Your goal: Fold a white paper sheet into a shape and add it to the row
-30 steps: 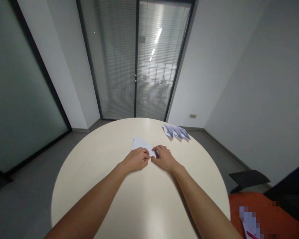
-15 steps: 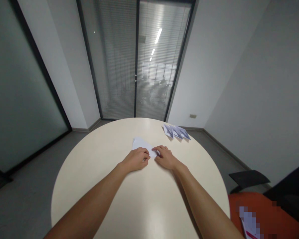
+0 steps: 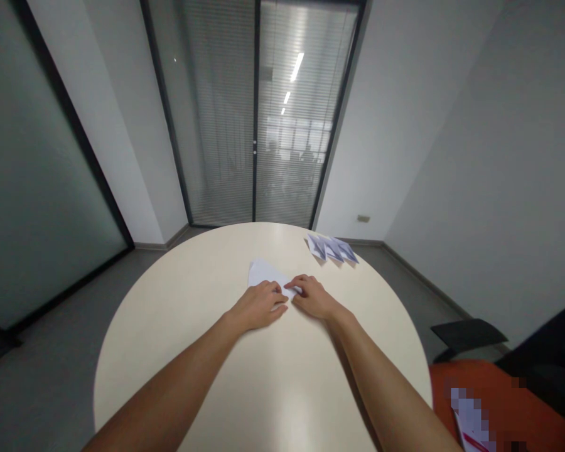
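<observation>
A folded white sheet of paper point(image 3: 263, 272) lies flat on the round cream table point(image 3: 179, 326), a little past its middle. My left hand point(image 3: 260, 304) rests on the paper's near edge with fingers stretched forward and pressed down. My right hand point(image 3: 313, 296) sits just to the right, fingertips pressing the paper's right corner. The two hands almost touch. Most of the paper's near part is hidden under them.
Several folded paper pieces point(image 3: 332, 248) lie in a row at the table's far right edge. A dark chair arm point(image 3: 466, 333) and an orange seat point(image 3: 494, 402) stand to the right. Glass doors with blinds point(image 3: 257, 113) face me beyond the table.
My left hand has flattened and slid slightly forward and right over the paper. My right hand has barely shifted.
</observation>
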Tool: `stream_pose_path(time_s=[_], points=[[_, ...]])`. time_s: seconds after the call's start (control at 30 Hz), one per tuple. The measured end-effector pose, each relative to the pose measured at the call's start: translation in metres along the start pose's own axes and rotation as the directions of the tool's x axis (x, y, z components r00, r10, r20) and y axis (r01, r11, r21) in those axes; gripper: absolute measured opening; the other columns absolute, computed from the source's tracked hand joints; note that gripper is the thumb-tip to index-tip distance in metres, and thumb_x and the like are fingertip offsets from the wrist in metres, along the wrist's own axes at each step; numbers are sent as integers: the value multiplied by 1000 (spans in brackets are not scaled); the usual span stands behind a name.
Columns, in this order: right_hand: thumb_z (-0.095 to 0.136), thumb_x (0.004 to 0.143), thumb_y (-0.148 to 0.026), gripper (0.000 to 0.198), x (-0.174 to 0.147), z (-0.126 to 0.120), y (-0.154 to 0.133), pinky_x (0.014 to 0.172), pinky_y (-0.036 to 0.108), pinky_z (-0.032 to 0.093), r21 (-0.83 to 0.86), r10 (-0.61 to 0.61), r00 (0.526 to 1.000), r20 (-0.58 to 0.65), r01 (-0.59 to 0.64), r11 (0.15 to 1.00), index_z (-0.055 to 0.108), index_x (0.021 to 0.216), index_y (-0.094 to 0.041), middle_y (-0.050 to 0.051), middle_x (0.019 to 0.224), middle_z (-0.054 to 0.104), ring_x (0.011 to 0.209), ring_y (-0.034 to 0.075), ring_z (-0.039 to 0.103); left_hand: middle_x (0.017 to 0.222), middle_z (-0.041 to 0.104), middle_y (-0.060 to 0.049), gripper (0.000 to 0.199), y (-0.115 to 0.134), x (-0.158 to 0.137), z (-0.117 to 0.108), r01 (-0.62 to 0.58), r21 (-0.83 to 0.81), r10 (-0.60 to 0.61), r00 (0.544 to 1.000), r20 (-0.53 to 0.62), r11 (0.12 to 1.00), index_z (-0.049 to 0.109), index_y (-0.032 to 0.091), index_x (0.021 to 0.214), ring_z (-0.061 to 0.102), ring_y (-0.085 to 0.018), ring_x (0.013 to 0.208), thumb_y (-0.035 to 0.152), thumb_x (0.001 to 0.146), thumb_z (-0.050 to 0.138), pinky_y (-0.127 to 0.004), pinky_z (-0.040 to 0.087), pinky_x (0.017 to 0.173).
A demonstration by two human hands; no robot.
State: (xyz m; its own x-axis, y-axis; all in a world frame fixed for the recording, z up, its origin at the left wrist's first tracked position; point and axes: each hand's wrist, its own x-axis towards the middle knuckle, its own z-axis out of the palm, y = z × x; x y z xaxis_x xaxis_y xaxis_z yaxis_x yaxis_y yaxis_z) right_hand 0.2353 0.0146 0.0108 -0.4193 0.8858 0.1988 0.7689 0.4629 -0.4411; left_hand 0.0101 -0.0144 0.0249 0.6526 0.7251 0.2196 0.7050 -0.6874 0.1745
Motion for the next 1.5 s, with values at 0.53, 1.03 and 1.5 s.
stream_pose_path(time_s=[0.53, 1.03, 1.5], points=[[63, 82, -20, 40, 1, 1, 2, 99, 38, 43, 3, -2, 1000, -5, 2, 1000, 77, 119, -28, 7, 125, 67, 109, 24, 60, 114, 69, -7, 35, 0, 1, -8, 131, 37, -132, 991, 19, 991, 74, 18, 109, 63, -18, 106, 33, 101, 43, -28, 51, 92], [63, 81, -20, 35, 3, -1, 1, 95, 34, 46, 19, -52, 998, -32, 52, 998, 79, 111, -23, 8, 118, 71, 100, 21, 63, 115, 65, -10, 38, 3, -2, -5, 99, 23, -99, 995, 7, 995, 73, 18, 108, 60, -19, 107, 38, 103, 41, -30, 51, 93], [59, 81, -16, 26, -6, -10, -26, 90, 29, 49, 228, -177, 977, 118, 146, 962, 83, 91, -21, 6, 98, 76, 102, 22, 68, 115, 62, -9, 23, -10, -2, 6, 307, 14, -306, 951, -54, 952, 65, 17, 105, 57, -20, 112, 30, 100, 47, -31, 49, 95]])
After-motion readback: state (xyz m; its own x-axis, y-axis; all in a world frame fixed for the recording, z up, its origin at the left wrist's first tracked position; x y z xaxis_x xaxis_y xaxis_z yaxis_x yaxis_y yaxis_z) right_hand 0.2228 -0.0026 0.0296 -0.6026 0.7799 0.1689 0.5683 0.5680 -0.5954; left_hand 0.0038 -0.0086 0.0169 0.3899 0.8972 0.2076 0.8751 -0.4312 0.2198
